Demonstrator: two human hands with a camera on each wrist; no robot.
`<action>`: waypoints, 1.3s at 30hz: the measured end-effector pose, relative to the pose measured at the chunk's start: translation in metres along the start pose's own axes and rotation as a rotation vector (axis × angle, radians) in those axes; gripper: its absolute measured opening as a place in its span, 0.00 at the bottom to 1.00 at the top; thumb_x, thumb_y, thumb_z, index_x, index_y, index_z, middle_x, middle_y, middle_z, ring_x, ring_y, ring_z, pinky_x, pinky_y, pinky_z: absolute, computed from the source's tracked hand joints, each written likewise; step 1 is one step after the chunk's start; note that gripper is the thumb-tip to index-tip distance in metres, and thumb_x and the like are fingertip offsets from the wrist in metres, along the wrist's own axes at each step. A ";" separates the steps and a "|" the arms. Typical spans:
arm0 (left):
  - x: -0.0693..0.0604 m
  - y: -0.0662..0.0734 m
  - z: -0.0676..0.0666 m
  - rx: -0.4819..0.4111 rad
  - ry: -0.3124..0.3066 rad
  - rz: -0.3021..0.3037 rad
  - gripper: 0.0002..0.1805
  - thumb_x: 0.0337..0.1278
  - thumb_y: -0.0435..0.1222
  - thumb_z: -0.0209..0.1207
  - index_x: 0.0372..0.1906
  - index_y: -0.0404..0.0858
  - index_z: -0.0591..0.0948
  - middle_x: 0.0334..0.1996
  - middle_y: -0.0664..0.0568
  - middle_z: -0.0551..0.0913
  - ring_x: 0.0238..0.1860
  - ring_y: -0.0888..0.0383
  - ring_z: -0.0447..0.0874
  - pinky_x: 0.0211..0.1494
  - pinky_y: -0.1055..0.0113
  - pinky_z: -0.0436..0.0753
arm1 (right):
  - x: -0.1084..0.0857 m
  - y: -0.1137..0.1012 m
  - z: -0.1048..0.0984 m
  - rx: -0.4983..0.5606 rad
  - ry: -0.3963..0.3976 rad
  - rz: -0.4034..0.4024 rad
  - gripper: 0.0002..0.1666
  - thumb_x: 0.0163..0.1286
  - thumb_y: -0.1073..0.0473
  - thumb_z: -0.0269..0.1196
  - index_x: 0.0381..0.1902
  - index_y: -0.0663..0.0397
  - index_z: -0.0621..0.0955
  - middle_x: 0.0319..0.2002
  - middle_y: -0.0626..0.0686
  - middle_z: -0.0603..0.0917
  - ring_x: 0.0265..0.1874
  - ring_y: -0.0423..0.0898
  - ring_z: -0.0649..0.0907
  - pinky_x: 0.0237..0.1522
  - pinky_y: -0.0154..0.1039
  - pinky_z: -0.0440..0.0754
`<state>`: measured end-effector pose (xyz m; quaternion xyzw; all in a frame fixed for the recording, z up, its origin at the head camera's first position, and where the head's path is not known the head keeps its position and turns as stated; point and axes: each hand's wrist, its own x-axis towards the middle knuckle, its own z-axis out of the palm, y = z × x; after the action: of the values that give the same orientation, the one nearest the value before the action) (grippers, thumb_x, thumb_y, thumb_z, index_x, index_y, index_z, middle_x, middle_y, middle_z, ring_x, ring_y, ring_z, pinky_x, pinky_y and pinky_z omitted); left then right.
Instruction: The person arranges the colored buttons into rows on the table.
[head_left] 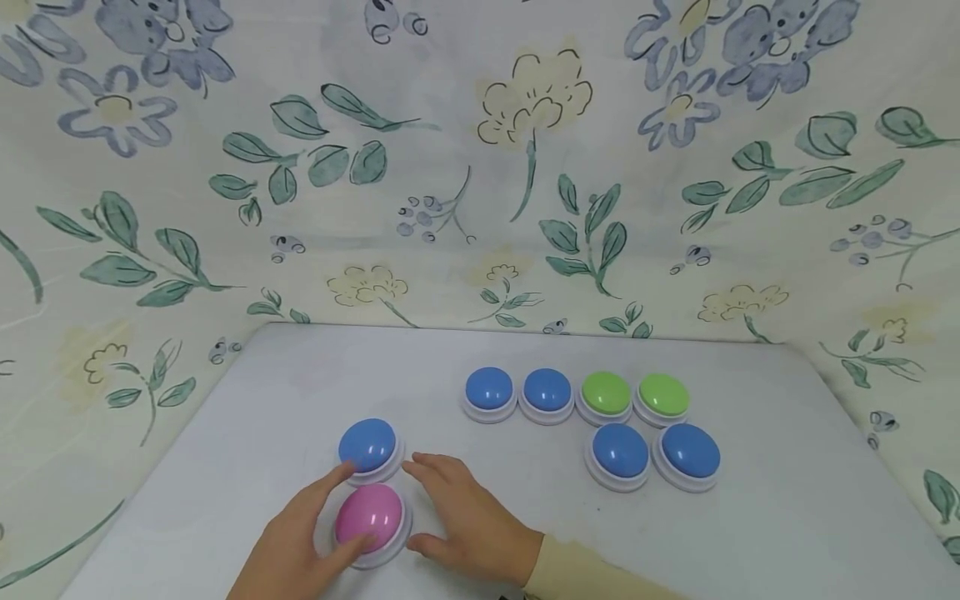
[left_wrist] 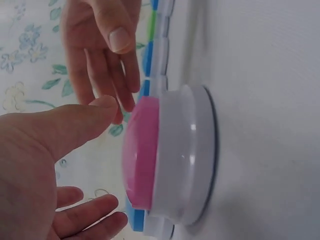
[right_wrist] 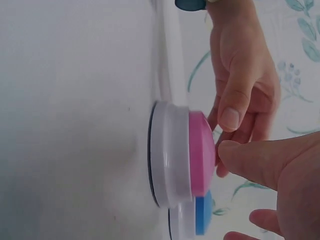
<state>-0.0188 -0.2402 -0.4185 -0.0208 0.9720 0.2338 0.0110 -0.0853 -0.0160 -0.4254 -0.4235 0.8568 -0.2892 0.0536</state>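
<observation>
A pink push button point(head_left: 367, 515) with a white round base stands at the front left of the table, and a blue push button point(head_left: 369, 443) sits just behind it. My left hand point(head_left: 288, 533) hovers on the left side of the pink button with thumb and fingers spread. In the head view its thumb overlaps the pink dome; the left wrist view shows the thumb point(left_wrist: 75, 127) apart from the pink dome point(left_wrist: 142, 155). On the other side my right hand point(head_left: 480, 525) is held with fingers extended, gripping nothing. Its thumb point(right_wrist: 255, 160) is close to the pink dome in the right wrist view.
Farther back right, two blue buttons point(head_left: 517, 392) and two green buttons point(head_left: 635, 394) form a row on the white table point(head_left: 517, 542). Two more blue buttons point(head_left: 655, 452) stand in front of the green ones. Floral cloth point(head_left: 450, 167) surrounds the table's back and sides.
</observation>
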 end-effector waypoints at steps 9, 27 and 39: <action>-0.008 -0.015 0.009 -0.036 0.058 0.067 0.56 0.42 0.49 0.77 0.75 0.34 0.62 0.65 0.40 0.76 0.64 0.35 0.74 0.59 0.38 0.78 | 0.010 -0.012 0.016 -0.016 -0.053 -0.012 0.46 0.65 0.50 0.71 0.75 0.53 0.64 0.72 0.51 0.68 0.70 0.44 0.68 0.66 0.33 0.73; -0.010 -0.026 0.025 -0.009 0.041 0.075 0.58 0.39 0.54 0.78 0.74 0.34 0.63 0.65 0.40 0.76 0.64 0.37 0.75 0.60 0.42 0.79 | 0.019 -0.015 0.029 -0.056 -0.013 -0.072 0.42 0.68 0.49 0.67 0.73 0.54 0.64 0.66 0.48 0.72 0.66 0.40 0.70 0.66 0.30 0.71; -0.004 -0.040 0.044 0.032 -0.003 0.025 0.61 0.38 0.62 0.75 0.76 0.39 0.61 0.68 0.43 0.73 0.67 0.38 0.72 0.62 0.44 0.77 | 0.023 -0.014 0.031 -0.088 -0.028 -0.050 0.42 0.67 0.48 0.69 0.73 0.54 0.66 0.67 0.49 0.71 0.65 0.40 0.70 0.65 0.29 0.71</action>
<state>-0.0125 -0.2559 -0.4754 -0.0080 0.9757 0.2186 0.0100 -0.0796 -0.0537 -0.4399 -0.4507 0.8570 -0.2465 0.0393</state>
